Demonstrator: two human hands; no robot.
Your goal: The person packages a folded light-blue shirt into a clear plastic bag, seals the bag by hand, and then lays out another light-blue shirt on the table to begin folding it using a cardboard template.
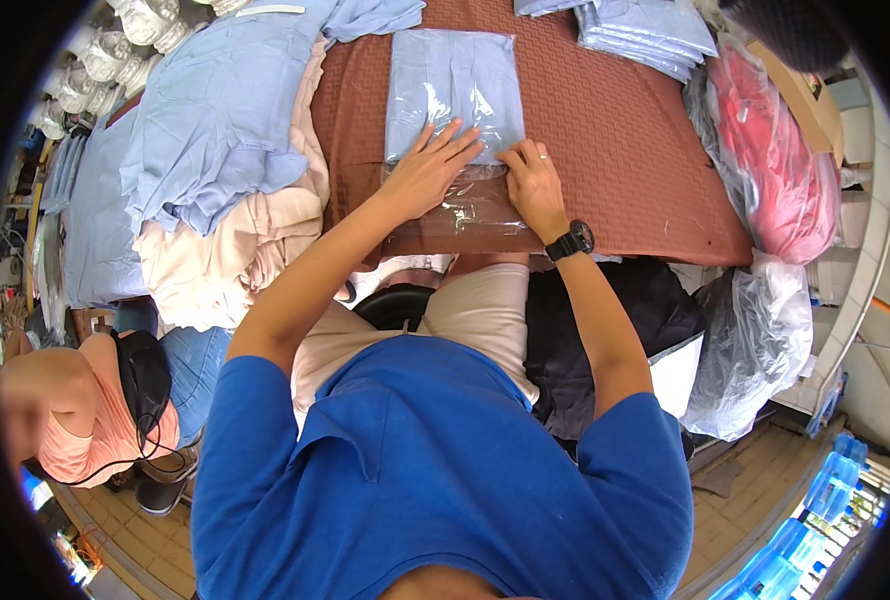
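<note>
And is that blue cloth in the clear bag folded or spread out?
Folded: the light blue cloth lies as a neat rectangle inside the clear bag, with the left hand resting on it.

It is bright, and the see-through blue plastic shapes (833,487) at the lower right glow. White shiny spots dot the flat, clear plastic bag (477,192). Edges bend near the round black rim, and a far-left patch is smudgy.

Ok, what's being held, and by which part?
The right hand seems to pinch the clear bag by its right edge; the left hand lies flat on top.
</note>
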